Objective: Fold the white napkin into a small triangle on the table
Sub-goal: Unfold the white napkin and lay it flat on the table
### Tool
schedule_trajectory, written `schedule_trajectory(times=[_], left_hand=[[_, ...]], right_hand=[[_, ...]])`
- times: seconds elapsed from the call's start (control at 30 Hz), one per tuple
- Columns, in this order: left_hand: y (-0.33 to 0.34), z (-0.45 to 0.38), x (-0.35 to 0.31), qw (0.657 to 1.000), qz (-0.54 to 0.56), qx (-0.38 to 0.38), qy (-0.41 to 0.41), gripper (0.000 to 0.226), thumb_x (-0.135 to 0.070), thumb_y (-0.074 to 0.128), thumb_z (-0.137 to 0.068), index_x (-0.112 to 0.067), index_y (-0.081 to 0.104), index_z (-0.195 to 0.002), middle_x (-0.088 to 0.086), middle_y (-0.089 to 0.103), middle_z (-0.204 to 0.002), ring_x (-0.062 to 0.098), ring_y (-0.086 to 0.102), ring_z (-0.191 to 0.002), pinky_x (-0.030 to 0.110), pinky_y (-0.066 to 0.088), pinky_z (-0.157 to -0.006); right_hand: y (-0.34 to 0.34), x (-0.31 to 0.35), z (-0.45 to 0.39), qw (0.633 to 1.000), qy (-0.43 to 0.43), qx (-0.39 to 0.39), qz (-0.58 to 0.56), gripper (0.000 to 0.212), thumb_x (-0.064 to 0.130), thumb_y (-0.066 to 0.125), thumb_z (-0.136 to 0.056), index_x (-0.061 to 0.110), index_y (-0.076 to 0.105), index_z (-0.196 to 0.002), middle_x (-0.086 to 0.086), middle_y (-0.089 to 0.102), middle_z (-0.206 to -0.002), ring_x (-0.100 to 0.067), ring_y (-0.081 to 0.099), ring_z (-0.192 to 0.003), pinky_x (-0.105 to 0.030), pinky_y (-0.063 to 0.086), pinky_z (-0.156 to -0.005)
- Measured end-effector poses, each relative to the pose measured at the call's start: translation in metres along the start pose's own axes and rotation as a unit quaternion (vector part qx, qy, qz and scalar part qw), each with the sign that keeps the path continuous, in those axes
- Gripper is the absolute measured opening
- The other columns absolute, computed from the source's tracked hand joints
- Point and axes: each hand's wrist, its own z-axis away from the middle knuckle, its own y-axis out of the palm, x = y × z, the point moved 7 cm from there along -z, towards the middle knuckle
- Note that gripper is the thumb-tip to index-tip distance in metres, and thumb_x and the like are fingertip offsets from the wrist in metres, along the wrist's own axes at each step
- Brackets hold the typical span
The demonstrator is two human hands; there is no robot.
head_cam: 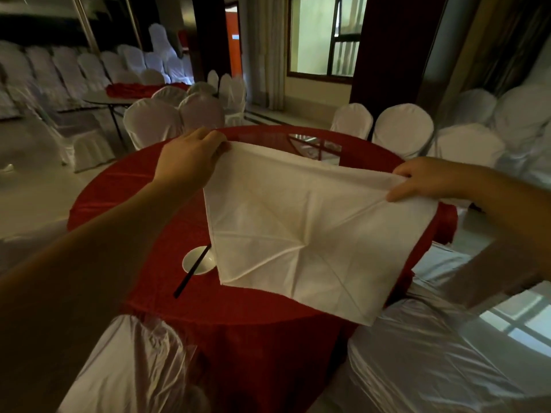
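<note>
Dim, warm-toned room lit mostly by daylight from the window [323,34] at the back, with dark, shadowed corners, a soft, slightly blurred picture and wide-angle bending toward the edges.

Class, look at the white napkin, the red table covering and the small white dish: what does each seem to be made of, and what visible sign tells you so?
White napkin: woven cloth, matte; it holds sharp crease lines and hangs limp.
Red table covering: fabric, probably satin-like; it drapes over the edge with a slight sheen.
Small white dish: likely glazed ceramic, though plastic is possible; smooth, glossy rim.

Matt creased cloth napkin [310,231]; seemingly satiny tablecloth [125,210].
</note>
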Motion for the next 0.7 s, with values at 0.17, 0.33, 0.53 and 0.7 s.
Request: schedule_trajectory(times=[0.17,0.33,0.53,0.7], left_hand=[[-0.002,0.0,0.002,0.999,0.025,0.031,-0.003,0.025,-0.026,0.049,-0.096,-0.009,0.062,-0.108,0.019,0.064,-0.104,0.04,0.06,-0.085,0.039,0.044,-0.064],[0.028,0.0,0.023,0.989,0.046,0.126,-0.063,0.025,-0.03,0.047,-0.096,-0.015,0.063,-0.109,0.014,0.064,-0.109,0.036,0.059,-0.092,0.041,0.046,-0.074],[0.082,0.004,0.044,0.97,0.061,0.209,-0.111,0.024,-0.03,0.044,-0.095,-0.019,0.064,-0.103,0.01,0.066,-0.105,0.03,0.058,-0.09,0.04,0.046,-0.075],[0.148,0.005,0.056,0.956,0.06,0.256,-0.133,0.023,-0.027,0.044,-0.095,-0.022,0.065,-0.102,0.006,0.066,-0.109,0.028,0.058,-0.093,0.042,0.049,-0.079]], right_hand=[[-0.013,-0.016,0.012,0.995,0.025,0.016,-0.095,0.019,0.027,0.078,-0.073,0.022,0.07,-0.09,-0.006,0.07,-0.093,-0.027,0.067,-0.086,-0.041,0.054,-0.071],[-0.017,-0.039,0.005,0.973,0.075,0.01,-0.22,0.018,0.007,0.073,-0.076,0.015,0.074,-0.092,-0.011,0.073,-0.096,-0.028,0.068,-0.089,-0.036,0.055,-0.073],[-0.004,-0.054,-0.026,0.953,0.088,-0.017,-0.291,0.014,0.011,0.072,-0.08,0.007,0.073,-0.094,-0.013,0.068,-0.094,-0.02,0.057,-0.081,-0.028,0.047,-0.067],[0.016,-0.079,-0.081,0.916,0.111,-0.061,-0.381,0.016,0.011,0.069,-0.082,0.006,0.071,-0.097,-0.018,0.067,-0.106,-0.029,0.059,-0.1,-0.046,0.042,-0.1]])
